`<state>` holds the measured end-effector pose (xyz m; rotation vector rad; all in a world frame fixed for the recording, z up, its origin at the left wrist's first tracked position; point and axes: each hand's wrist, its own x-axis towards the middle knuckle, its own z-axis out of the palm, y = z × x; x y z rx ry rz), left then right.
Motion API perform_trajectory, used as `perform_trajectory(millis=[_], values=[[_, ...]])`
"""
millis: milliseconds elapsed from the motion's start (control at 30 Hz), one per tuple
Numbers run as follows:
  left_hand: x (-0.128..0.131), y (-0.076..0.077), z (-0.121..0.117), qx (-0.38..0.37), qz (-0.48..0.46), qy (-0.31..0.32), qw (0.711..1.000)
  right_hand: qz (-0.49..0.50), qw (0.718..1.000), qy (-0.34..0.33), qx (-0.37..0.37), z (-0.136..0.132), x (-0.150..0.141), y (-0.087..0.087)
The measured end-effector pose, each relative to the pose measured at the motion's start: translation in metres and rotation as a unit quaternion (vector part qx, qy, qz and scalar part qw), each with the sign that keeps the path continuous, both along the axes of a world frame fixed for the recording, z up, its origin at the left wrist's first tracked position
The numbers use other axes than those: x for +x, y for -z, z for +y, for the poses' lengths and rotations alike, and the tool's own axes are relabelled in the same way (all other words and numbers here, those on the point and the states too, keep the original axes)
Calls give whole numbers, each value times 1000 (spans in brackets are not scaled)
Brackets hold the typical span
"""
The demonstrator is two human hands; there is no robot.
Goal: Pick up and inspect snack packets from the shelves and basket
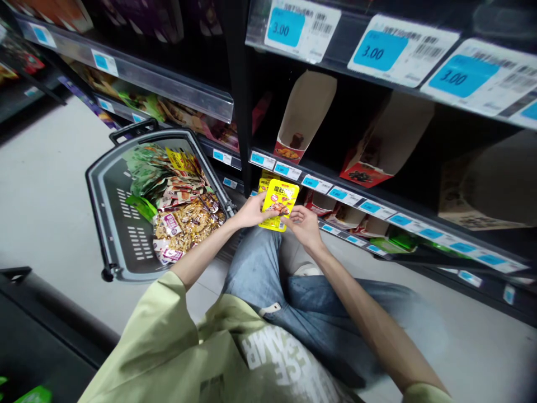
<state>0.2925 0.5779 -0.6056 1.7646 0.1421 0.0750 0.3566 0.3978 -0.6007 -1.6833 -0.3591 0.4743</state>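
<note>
A yellow snack packet [282,193] with dark printing is held up over my knees. My left hand [257,211] grips its left side, thumb across the front. At the lower right edge, my right hand [304,224] pinches the same packet between thumb and fingers. Another yellow packet shows just behind it, partly hidden. To the left, a grey shopping basket [104,184] stands on the floor, holding several snack packets: brown ones [191,226], green ones [145,168] and yellow ones [184,160].
In front runs a dark store shelf with price tags [289,169]. Open display boxes [308,106] stand on it, one a red box [364,162]. A lower shelf edge lies close to my knees. A dark fixture [37,330] is at the lower left.
</note>
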Motion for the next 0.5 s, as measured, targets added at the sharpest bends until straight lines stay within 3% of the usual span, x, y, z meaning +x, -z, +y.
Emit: perform_trajectory(millis=[200, 500], values=[[0, 2, -3, -75, -1, 16, 997, 0, 999, 32, -14, -2, 1, 4], [-1, 2, -1, -70, -5, 24, 997, -42, 997, 32, -55, -5, 2, 2]])
